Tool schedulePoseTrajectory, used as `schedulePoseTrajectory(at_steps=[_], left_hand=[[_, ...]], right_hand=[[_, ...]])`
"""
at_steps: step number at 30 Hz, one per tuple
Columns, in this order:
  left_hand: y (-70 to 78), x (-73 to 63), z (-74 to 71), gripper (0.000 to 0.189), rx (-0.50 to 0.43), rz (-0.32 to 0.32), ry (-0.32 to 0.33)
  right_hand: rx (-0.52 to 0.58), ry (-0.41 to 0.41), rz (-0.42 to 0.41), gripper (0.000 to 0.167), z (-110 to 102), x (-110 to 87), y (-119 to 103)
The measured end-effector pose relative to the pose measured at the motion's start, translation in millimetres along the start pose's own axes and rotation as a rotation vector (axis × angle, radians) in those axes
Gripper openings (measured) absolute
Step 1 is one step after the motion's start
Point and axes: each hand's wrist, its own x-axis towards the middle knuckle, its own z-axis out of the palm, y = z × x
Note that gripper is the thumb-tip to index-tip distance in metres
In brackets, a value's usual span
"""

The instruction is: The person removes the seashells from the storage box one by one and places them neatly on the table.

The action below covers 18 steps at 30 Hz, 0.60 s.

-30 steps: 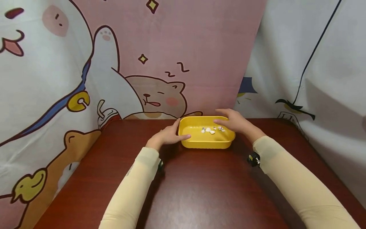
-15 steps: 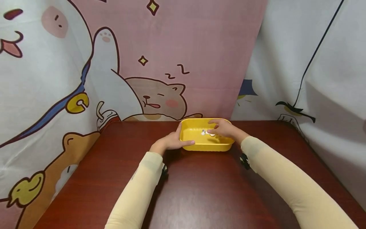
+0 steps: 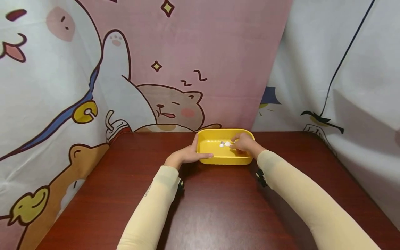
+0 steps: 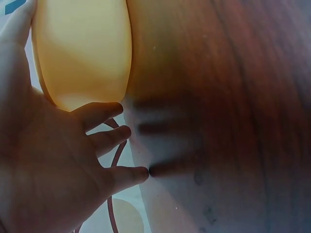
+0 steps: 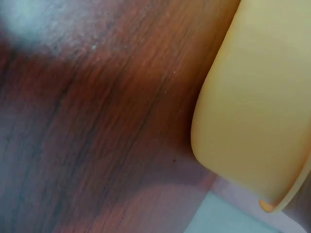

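A yellow plastic tray (image 3: 225,160) with rounded corners stands near the back edge of the table. Against its left end lies my left hand (image 3: 189,153), thumb stretched over the front rim. The left wrist view shows that hand's fingers (image 4: 111,141) spread and fairly straight beside the tray wall. My right hand (image 3: 244,143) reaches inside the tray's right half, fingers bent down toward the bottom. Small white shell-like pieces (image 3: 227,143) lie just left of its fingertips; others are hidden beneath it. I cannot tell whether the right fingers pinch a piece.
A dark reddish-brown wooden table (image 3: 218,208) stretches between the arms toward me. Behind it hangs a cloth (image 3: 231,69) printed with cartoon animals. A pale curtain (image 3: 359,86) with a black line borders the right side.
My right hand has moved left and down from above the tray's right end into it, covering the pieces on that side. My left hand has shifted slightly right with its thumb further along the rim.
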Motion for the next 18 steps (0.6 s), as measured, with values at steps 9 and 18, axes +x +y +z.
schedulePoseTrajectory(at_steps=[9,18], left_hand=[[0.8,-0.3,0.4,0.132,0.004,-0.015,0.003],[-0.3,-0.8,1.4,0.133,0.001,-0.005,0.02]], right_hand=[[0.042,-0.002,0.037,0.044,-2.5,-1.2,-2.0],[0.034,0.027,0.053,0.033,0.3,5.1,1.5]])
